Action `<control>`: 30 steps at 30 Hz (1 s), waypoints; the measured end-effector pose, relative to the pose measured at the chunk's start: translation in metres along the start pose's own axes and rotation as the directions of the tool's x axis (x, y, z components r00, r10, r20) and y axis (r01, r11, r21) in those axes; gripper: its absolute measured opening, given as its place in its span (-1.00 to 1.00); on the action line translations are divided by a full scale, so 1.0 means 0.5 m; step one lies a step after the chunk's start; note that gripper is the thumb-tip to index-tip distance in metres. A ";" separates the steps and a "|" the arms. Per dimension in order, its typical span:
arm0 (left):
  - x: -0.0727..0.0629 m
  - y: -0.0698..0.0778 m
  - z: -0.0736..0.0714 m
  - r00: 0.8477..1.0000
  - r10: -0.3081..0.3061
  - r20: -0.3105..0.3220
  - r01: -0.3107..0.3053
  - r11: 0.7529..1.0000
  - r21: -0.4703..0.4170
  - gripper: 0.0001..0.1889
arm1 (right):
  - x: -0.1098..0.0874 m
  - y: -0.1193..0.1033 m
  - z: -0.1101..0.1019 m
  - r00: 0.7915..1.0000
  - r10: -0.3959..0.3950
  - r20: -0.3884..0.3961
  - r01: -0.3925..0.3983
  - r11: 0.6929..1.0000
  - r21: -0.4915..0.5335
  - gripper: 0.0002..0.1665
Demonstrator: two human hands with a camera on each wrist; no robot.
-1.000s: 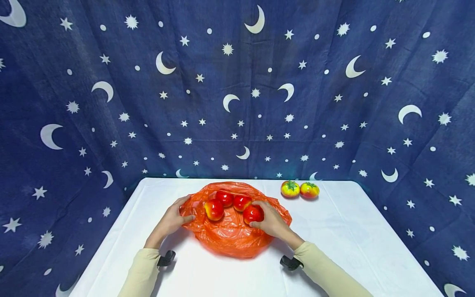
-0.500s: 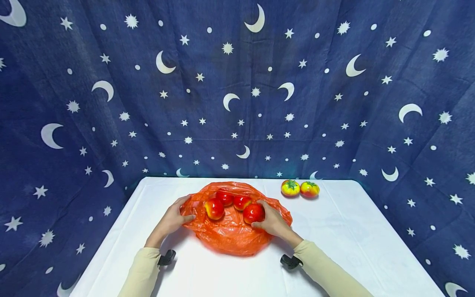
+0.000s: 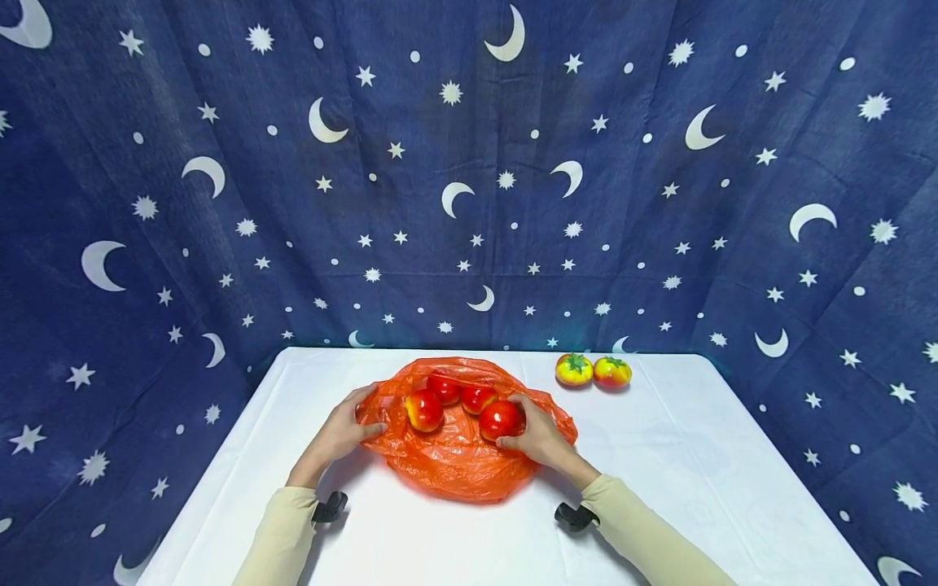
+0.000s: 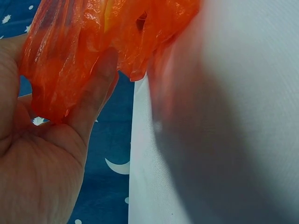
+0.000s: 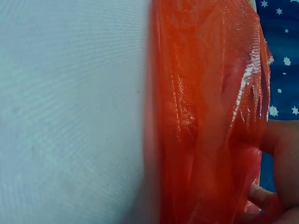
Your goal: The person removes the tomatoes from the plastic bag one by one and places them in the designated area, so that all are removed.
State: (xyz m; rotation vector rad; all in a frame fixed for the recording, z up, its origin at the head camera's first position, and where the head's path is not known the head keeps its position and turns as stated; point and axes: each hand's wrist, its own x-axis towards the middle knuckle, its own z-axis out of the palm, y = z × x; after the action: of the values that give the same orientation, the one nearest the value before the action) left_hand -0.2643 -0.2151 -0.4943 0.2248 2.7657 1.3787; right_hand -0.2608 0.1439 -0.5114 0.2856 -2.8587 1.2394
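An orange-red plastic bag (image 3: pixel 469 476) lies spread wide at its mouth on the table. Several glossy round red fruits, some with yellow patches, sit inside, such as the left one (image 3: pixel 425 410). My left hand (image 3: pixel 343 430) holds the bag's left edge between thumb and fingers; in the left wrist view the thin film hangs across the thumb (image 4: pixel 96 93). On the right, my right hand (image 3: pixel 541 431) reaches in at the bag's edge and grips the nearest red fruit (image 3: pixel 501 421), thumb in front and fingers behind. The film hides part of this hand in the right wrist view.
Two yellow-red fruits with green leafy tops, a left one (image 3: pixel 574 370) and a right one (image 3: pixel 611 373), stand side by side at the back right. A white cloth covers the table (image 3: pixel 696 472). Behind it hangs a blue curtain (image 3: pixel 410 212) with moons and stars.
The fruit in my right hand has shifted very slightly to the right and shows more of its surface. My left hand keeps its place on the bag.
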 end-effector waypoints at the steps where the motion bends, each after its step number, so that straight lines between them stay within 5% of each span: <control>1: 0.000 0.000 0.000 1.000 0.000 0.000 0.000 1.000 0.001 -0.16 | 0.000 0.001 -0.001 1.000 -0.006 -0.003 0.006 1.000 0.006 -0.14; 12: 0.000 -0.001 0.002 1.000 -0.015 0.002 0.015 1.000 -0.023 -0.16 | -0.001 0.003 -0.003 0.999 -0.028 -0.034 0.032 0.989 0.143 -0.12; 30: 0.002 -0.007 0.003 1.000 0.020 -0.008 -0.020 1.000 -0.017 -0.16 | -0.018 -0.031 -0.009 0.998 -0.038 -0.051 0.054 0.923 0.381 -0.11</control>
State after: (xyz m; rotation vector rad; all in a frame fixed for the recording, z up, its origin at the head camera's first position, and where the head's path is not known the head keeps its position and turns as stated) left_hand -0.2657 -0.2159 -0.4977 0.2479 2.7646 1.4104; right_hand -0.2495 0.1380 -0.4979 0.3227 -2.5362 1.7663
